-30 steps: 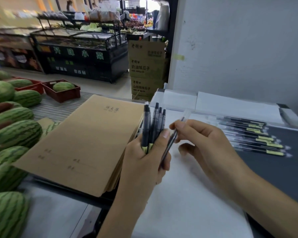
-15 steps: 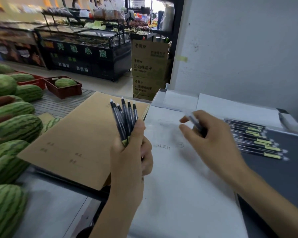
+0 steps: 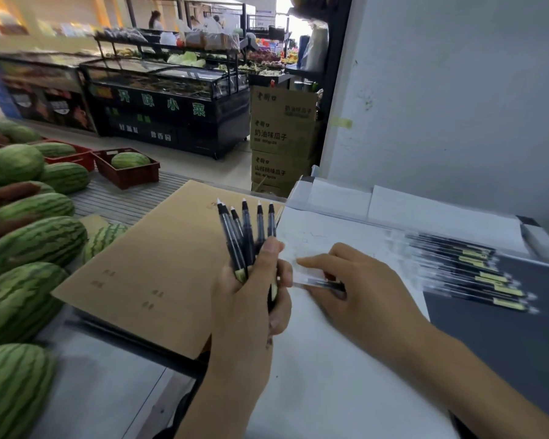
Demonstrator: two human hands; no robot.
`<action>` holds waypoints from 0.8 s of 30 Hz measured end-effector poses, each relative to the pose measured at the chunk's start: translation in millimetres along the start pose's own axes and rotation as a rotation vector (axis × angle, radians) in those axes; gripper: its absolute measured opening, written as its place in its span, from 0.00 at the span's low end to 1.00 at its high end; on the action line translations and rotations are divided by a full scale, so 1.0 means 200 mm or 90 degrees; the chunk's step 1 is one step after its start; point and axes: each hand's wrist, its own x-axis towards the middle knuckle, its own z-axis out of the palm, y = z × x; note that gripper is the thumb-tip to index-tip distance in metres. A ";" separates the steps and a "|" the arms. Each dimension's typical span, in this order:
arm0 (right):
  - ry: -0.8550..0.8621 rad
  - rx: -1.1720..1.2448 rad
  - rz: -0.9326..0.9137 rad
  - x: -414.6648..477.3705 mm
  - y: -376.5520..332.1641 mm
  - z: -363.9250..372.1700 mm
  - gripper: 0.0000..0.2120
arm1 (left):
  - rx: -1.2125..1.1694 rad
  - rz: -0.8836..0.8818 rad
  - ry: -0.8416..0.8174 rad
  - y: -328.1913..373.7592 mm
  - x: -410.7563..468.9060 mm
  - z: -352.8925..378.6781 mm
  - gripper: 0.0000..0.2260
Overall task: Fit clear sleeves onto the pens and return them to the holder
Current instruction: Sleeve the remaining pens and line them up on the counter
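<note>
Left hand grip: the left hand (image 3: 244, 312) has its fingers curled round a bundle of pens (image 3: 247, 239), with the thumb pressed across the front of the barrels.
Bundle state: about six dark pens stand roughly upright and fan out slightly at the top. Their pale tips point up and away from the person. Yellow-green label bands show just above the fingers.
Right hand grip: the right hand (image 3: 365, 293) pinches a single pen (image 3: 320, 282) between thumb and fingers.
Single pen state: it lies roughly level, with a clear end pointing toward the left hand, just beside that hand's fingers. Motion blur hides whether the two touch.
Position of both hands: above the white sheet (image 3: 314, 391), close together.
Sleeved pens: a row of sleeved pens (image 3: 469, 277) lies side by side to the right of the right hand, well apart from the bundle. The row crosses the edge of the white sheet onto the dark surface (image 3: 504, 343).
Left of the sheet: a stack of brown envelopes (image 3: 146, 274) lies flat, partly behind the left hand.
Far left: watermelons (image 3: 35, 242) are piled up. A red crate (image 3: 127, 175) holds one more.
Background: stacked cardboard boxes (image 3: 282, 137) stand beside a grey wall (image 3: 457, 106).
</note>
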 end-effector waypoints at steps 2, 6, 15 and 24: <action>0.015 0.018 0.014 -0.01 0.00 -0.01 0.13 | 0.013 0.008 0.001 -0.01 0.00 -0.01 0.20; 0.022 0.011 0.049 -0.01 -0.01 -0.03 0.06 | 0.055 0.006 0.002 -0.01 -0.01 -0.01 0.17; -0.004 0.058 0.135 0.01 0.06 -0.05 0.04 | 0.069 -0.005 -0.014 0.00 -0.01 0.00 0.15; 0.018 0.373 0.205 0.02 0.08 -0.13 0.04 | 0.091 0.011 -0.016 0.00 -0.02 0.00 0.22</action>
